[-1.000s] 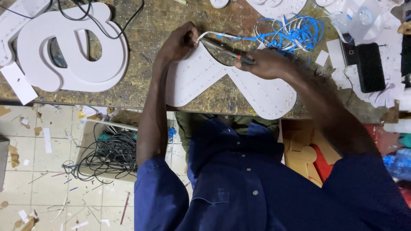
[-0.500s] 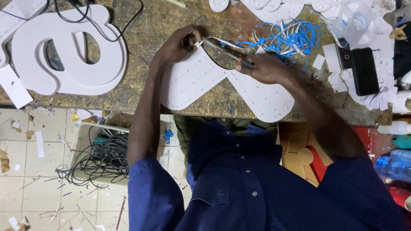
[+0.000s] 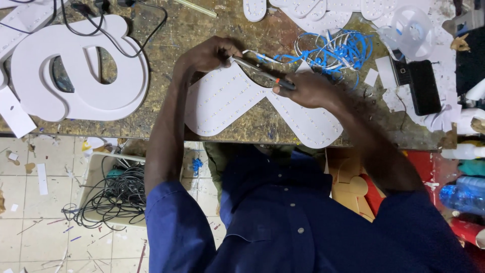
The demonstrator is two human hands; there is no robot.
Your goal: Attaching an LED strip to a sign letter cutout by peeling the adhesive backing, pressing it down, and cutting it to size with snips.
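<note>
The worn wooden workbench (image 3: 202, 35) fills the upper part of the view, its near edge running across the middle. On its left part lies a large white foam letter (image 3: 76, 76), rounded with a hole, with a black cable (image 3: 121, 43) trailing over its top. At the middle of the near edge lies a white V-shaped panel (image 3: 227, 101) dotted with rows of small points, its two lobes reaching the bench edge and the right lobe slightly overhanging it. Along the far edge lie more white dotted cut-outs (image 3: 308, 7). Near the right edge rests a black phone (image 3: 423, 87) among white paper scraps, with a clear tape reel (image 3: 410, 30) just beyond it. A tangle of blue and white wire (image 3: 338, 50) sits beyond the panel's notch.

The left hand (image 3: 209, 54) rests at the panel's upper left lobe, fingers curled together and pinching the tip end of a thin tool (image 3: 262, 75). The right hand (image 3: 308, 90) lies over the notch, fingers closed around the tool's dark handle with its orange band. The tool slants across the panel's top, touching both hands.

Below the bench, a coil of black wires (image 3: 121, 194) sits on the tiled floor (image 3: 30, 222).
</note>
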